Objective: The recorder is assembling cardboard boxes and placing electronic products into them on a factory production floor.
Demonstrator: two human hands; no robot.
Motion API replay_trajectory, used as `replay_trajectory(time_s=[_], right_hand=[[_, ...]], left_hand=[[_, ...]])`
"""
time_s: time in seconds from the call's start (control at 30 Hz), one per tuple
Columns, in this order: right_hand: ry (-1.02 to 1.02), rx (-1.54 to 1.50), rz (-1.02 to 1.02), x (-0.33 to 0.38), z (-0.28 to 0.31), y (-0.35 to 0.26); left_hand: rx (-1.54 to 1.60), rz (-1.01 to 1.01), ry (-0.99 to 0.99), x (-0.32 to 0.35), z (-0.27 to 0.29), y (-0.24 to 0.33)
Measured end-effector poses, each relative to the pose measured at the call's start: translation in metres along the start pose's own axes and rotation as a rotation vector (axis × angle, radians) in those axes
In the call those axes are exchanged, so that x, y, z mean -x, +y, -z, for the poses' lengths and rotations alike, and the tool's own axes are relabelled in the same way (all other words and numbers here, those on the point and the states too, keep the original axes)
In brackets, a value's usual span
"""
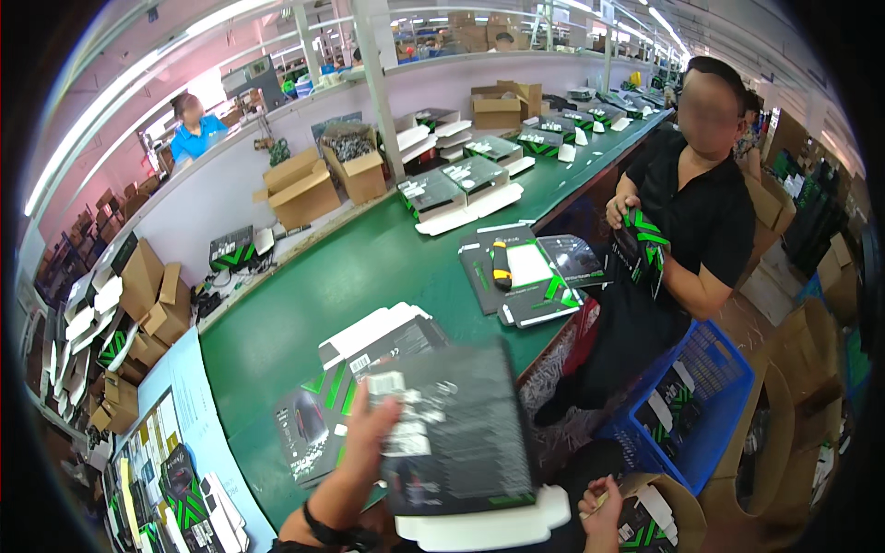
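Note:
My left hand grips the left edge of a flat dark printed carton sleeve and holds it tilted up over the near edge of the green table. A white carton flap shows under it. My right hand is low at the right, fingers curled over the rim of a brown cardboard box with black-and-green packs inside; whether it grips anything I cannot tell. More unfolded dark and green cartons lie on the table behind the sleeve.
A person in black stands across the table corner holding a black-and-green pack. A blue crate sits at that person's feet. Flat cartons, brown boxes and stacked packaging line the table. Another worker in blue is far left.

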State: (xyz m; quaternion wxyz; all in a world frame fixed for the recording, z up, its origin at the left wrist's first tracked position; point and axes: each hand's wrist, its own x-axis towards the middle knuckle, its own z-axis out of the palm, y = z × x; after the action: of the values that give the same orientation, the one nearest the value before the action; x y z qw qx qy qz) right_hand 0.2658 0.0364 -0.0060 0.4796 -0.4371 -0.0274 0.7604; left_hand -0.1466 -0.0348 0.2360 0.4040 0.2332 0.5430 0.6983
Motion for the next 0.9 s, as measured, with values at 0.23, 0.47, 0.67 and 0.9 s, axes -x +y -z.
replay_trajectory(time_s=[0.23,0.47,0.67,0.9], right_hand=[[-0.173,0.183,-0.193,-0.003,-0.012,0.037],[-0.091,0.357,-0.033,0.011,-0.033,0.031],[0.054,0.341,-0.129,-0.013,-0.022,0.018],[-0.265,0.97,0.2,-0.086,-0.036,0.039]], left_hand=[[-0.008,-0.182,0.215,-0.129,0.081,0.088],[-1.446,-0.151,0.212,-0.184,0.226,0.045],[-1.493,0.522,-0.369,-0.119,0.181,0.043],[-1.595,0.415,-0.205,-0.126,0.173,0.031]])
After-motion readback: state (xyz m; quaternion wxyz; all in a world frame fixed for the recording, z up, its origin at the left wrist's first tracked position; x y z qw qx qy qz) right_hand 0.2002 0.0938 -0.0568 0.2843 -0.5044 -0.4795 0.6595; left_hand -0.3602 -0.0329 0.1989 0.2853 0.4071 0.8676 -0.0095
